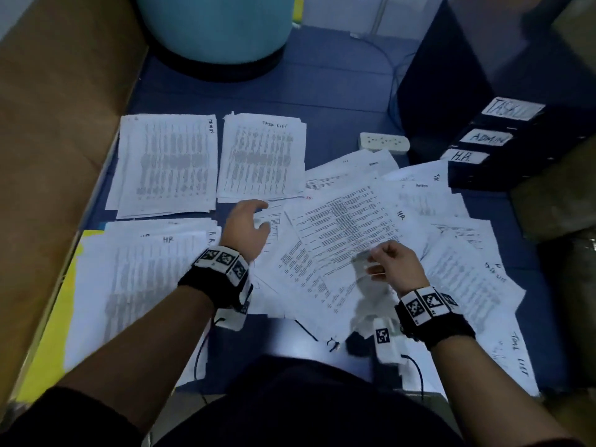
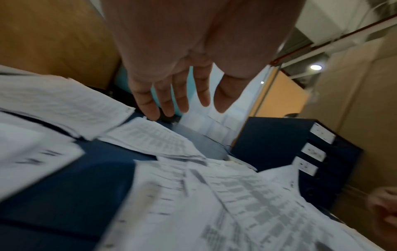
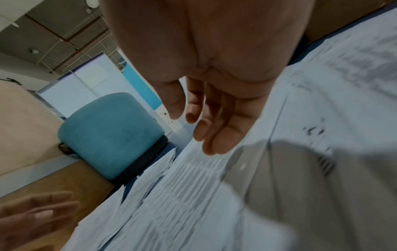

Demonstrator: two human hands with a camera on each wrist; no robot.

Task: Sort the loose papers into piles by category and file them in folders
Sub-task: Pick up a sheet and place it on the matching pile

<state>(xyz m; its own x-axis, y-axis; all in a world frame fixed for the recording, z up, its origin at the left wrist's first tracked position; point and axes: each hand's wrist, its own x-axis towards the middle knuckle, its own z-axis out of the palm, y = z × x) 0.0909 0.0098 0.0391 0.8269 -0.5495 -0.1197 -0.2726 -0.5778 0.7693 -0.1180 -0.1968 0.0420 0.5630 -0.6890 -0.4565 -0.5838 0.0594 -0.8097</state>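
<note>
Three sorted piles lie on the blue floor: ADMIN [image 1: 164,162], TASK LIST [image 1: 261,159] and HR [image 1: 135,285]. Loose papers [image 1: 435,227] are spread at the centre and right. My right hand [image 1: 377,261] pinches the near edge of a sheet marked HR [image 1: 348,224], lifted slightly over the heap; in the right wrist view this sheet [image 3: 311,135] runs alongside the fingers [image 3: 214,135]. My left hand [image 1: 262,216] hovers over the heap's left edge, holding nothing, with its fingers [image 2: 171,98] straight. Three dark binders [image 1: 503,150] labelled TASK, ADMIN and H.R. stand at the right.
A white power strip [image 1: 383,141] lies behind the heap. A teal stool [image 1: 219,27] stands at the back, a wooden panel [image 1: 48,124] along the left. A yellow folder [image 1: 61,311] shows beneath the HR pile. Cardboard boxes [image 1: 561,208] crowd the right side.
</note>
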